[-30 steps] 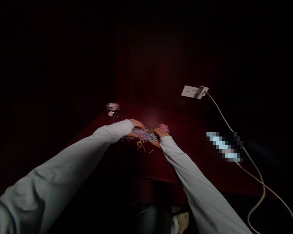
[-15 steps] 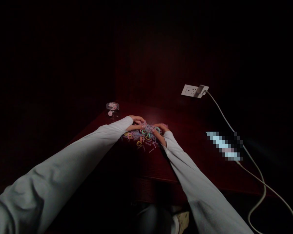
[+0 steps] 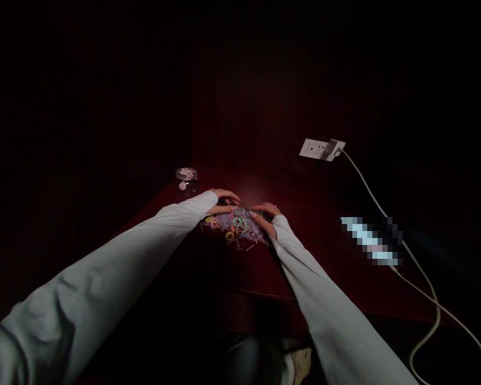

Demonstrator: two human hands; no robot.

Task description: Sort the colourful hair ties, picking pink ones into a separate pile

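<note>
A pile of small pastel stick-like pieces (image 3: 254,231) lies on the dark red table, mixed with ring-shaped bands that look like hair ties in yellow, pink and mint green. My left hand (image 3: 224,200) rests at the pile's left and far side, fingers stretched out and thumb apart. Across from it, my right hand (image 3: 265,215) curves over the right side with its fingers apart, touching the pieces. Some pink pieces show just beyond its knuckles. A mint green hair tie (image 3: 237,222) sits between the two hands.
A clear round container (image 3: 186,174) with pink and white items stands at the table's far left. To the right, a pixelated bright device (image 3: 369,240) lies with a white cable (image 3: 414,289). A charger is plugged into the wall socket (image 3: 315,149). A shoe (image 3: 302,363) shows below the table.
The clump of pieces that was heaped up between my hands has dropped back and spread on the pile. My left fingers have straightened. The view has shifted slightly.
</note>
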